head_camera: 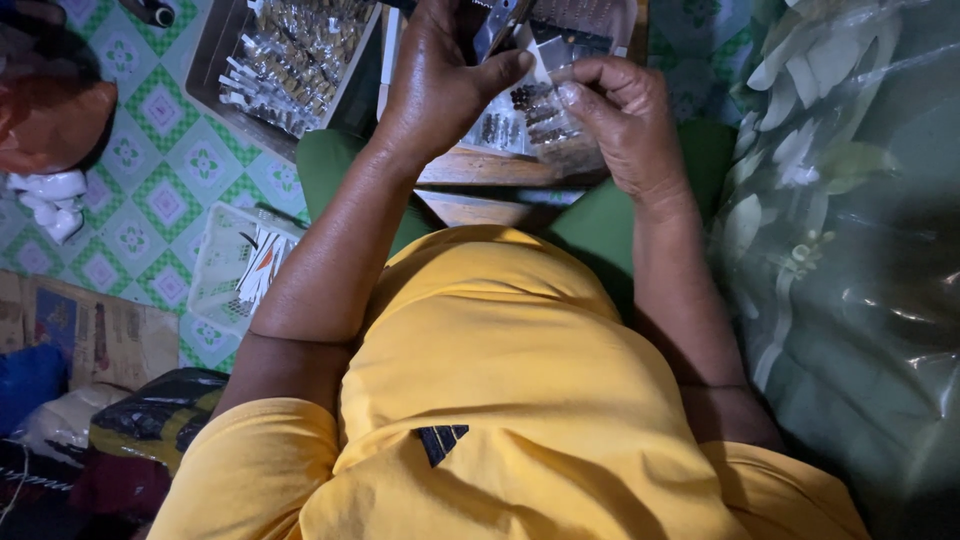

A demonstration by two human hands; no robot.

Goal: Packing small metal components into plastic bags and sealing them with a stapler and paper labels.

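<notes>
Green-tiled floor below you, wooden board across your lap. Your left hand and right hand both pinch a small clear packet of dark pieces between thumbs and fingertips; looks like mid-packing, so next needs a steady grip.

Between your pinching fingers: a small glossy clear-plastic packet; beneath it, a worn matt brown wooden board.

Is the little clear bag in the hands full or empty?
Not empty: the clear bag, pinched between the left hand and right hand, shows small dark pieces inside.
</notes>
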